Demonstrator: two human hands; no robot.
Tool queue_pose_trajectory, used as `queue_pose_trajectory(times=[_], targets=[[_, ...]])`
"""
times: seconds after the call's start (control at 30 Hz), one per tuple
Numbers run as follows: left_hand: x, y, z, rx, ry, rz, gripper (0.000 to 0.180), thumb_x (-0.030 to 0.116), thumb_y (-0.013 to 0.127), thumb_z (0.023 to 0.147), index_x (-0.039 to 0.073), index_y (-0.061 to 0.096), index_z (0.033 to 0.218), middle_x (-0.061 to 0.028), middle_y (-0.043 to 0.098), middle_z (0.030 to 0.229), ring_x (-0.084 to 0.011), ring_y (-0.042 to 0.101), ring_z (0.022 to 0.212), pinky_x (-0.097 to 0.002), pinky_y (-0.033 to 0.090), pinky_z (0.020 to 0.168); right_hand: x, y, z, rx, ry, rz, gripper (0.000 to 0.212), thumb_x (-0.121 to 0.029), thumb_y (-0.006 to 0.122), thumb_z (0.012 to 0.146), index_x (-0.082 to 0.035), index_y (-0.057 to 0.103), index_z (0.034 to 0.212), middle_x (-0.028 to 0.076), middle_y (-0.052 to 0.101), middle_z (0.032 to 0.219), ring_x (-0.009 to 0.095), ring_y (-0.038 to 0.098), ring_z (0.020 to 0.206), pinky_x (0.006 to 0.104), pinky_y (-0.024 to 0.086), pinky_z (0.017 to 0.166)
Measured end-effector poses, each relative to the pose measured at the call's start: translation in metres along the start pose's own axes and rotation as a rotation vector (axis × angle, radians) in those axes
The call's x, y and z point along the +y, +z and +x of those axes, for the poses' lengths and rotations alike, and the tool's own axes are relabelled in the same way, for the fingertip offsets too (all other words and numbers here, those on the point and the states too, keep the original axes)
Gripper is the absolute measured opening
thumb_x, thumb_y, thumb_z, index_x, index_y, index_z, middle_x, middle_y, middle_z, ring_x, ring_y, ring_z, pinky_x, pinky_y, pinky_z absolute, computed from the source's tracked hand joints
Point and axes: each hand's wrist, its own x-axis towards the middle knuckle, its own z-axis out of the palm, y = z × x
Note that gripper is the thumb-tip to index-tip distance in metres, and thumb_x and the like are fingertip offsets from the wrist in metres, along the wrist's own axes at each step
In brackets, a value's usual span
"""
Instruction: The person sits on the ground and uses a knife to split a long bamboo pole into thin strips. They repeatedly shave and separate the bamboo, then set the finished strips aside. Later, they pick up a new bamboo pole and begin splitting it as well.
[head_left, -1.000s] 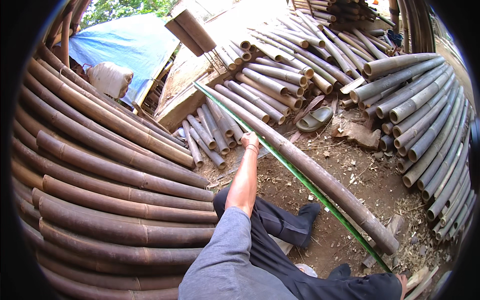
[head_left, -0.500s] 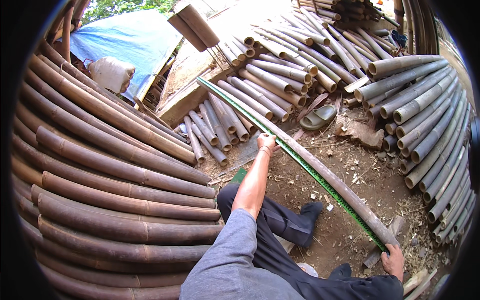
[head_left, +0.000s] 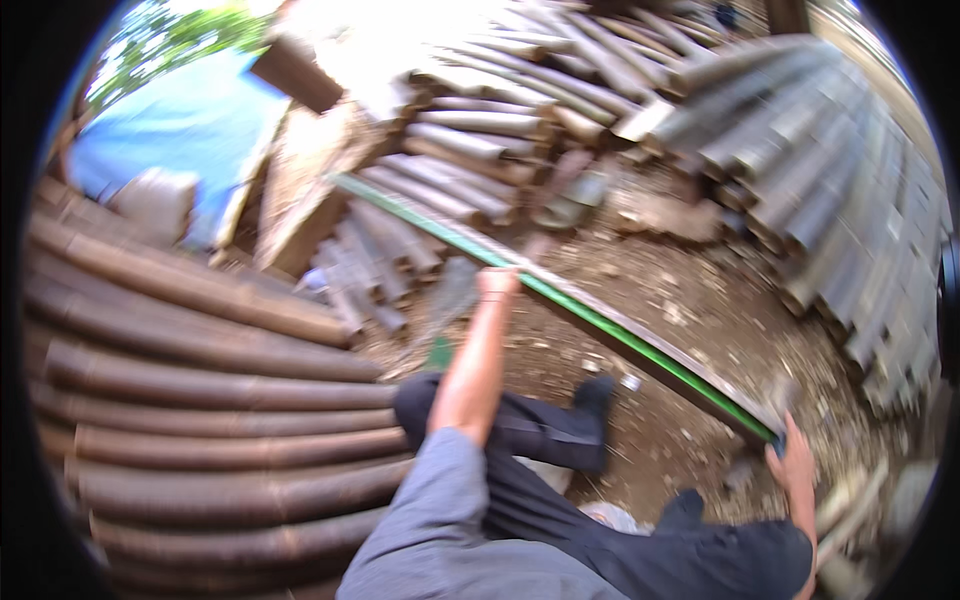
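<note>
A long bamboo pole (head_left: 652,344) slants across the middle, from the far left to the near right. Along it lies a narrow green strip (head_left: 640,352) that looks like a long ruler; its marks are smeared by motion. My left hand (head_left: 498,281) is closed around the pole and strip about a third of the way from the far end. At the near end my right hand (head_left: 792,455) grips both, its fingers partly blurred. Both are held above the dirt floor, over my outstretched leg.
Long brown bamboo poles (head_left: 240,445) are stacked on my left. Cut bamboo lengths (head_left: 480,150) lie in piles ahead, and another stack (head_left: 800,150) stands at the right. A loose sandal (head_left: 572,203) and wood chips lie on the floor. A blue tarp (head_left: 185,140) hangs at the far left.
The view has swung and blurred, and the surroundings have shifted left in the picture. The pole and strip look turned, with a dark side now visible below the green. Both hands still hold on.
</note>
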Motion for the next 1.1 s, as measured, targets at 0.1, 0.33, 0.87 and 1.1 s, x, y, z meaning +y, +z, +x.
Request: queue_pose_trajectory(times=[0.1, 0.33, 0.87, 1.1], targets=[[-0.015, -0.024, 0.033, -0.017, 0.158, 0.386, 0.044, 0.050, 0.058, 0.090, 0.010, 0.076, 0.088, -0.0089, 0.072, 0.081, -0.0218, 0.067, 0.072, -0.0379, 0.053, 0.066, 0.051, 0.021, 0.087, 0.101, -0.083, -0.064, 0.064, -0.035, 0.068, 0.079, -0.012, 0.050, 0.137, 0.013, 0.062, 0.122, 0.033, 0.058, 0.111, 0.0431, 0.050, 0.091], [0.109, 0.127, -0.043, -0.078, -0.323, -0.773, 0.027, 0.033, 0.076, 0.083, 0.011, 0.061, 0.087, -0.0004, 0.055, 0.076, -0.0168, 0.053, 0.064, -0.0402, 0.048, 0.059, 0.297, -0.013, 0.085, 0.106, 0.105, -0.142, 0.058, -0.034, 0.065, 0.076, -0.011, 0.059, 0.128, 0.008, 0.061, 0.125, 0.028, 0.055, 0.116, 0.0443, 0.050, 0.091], [0.168, 0.211, -0.075, -0.134, -0.366, -0.745, 0.021, 0.028, 0.073, 0.086, 0.012, 0.061, 0.094, -0.0028, 0.057, 0.082, -0.0178, 0.055, 0.069, -0.0498, 0.055, 0.072, 0.404, -0.016, 0.054, 0.083, 0.145, -0.146, 0.061, -0.033, 0.063, 0.078, -0.013, 0.052, 0.134, 0.008, 0.059, 0.125, 0.030, 0.056, 0.112, 0.0441, 0.054, 0.088], [0.185, 0.192, -0.084, -0.060, 0.065, -0.243, 0.024, 0.027, 0.058, 0.092, 0.005, 0.065, 0.092, -0.0081, 0.064, 0.076, -0.0217, 0.064, 0.070, -0.0385, 0.053, 0.060, 0.199, -0.060, -0.070, -0.132, 0.120, -0.001, 0.070, -0.021, 0.069, 0.075, -0.015, 0.044, 0.140, 0.018, 0.060, 0.118, 0.039, 0.056, 0.109, 0.0479, 0.049, 0.090]])
